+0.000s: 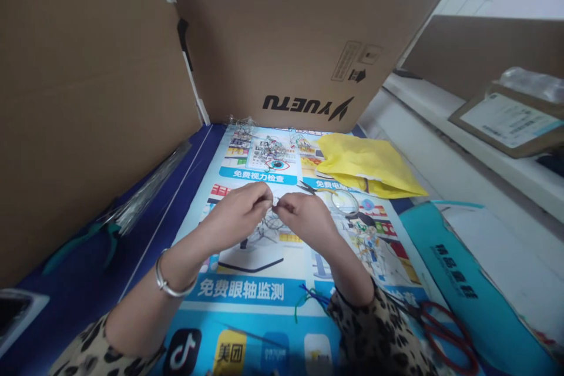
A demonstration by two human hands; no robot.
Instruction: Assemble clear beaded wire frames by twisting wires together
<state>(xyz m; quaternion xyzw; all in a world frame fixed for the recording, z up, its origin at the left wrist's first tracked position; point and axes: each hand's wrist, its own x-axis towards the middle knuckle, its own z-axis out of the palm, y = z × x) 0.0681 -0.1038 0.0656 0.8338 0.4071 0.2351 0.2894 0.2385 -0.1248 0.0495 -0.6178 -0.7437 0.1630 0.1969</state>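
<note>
Over the printed sheet [264, 273], my left hand [242, 208] and my right hand [304, 214] nearly meet. Both are closed, thumb and fingertips pinched. Between them shows a bit of thin wire [275, 202]; its details are too small to make out. A loose tangle of wire [271, 224] lies just under the fingers. Beyond the hands sits another wire tangle [271, 150]. A small pointed tool [307, 187] and a clear ring like a tape roll [345, 202] lie close to my right hand.
Cardboard walls [282, 41] stand behind and at left. A bundle of straight wires [152, 188] and teal-handled pliers [106, 244] lie left. At right are a yellow bag [374, 164], a teal box [458, 270] and red-handled scissors [449, 329]. Blue and green wires [315, 296] lie near my right forearm.
</note>
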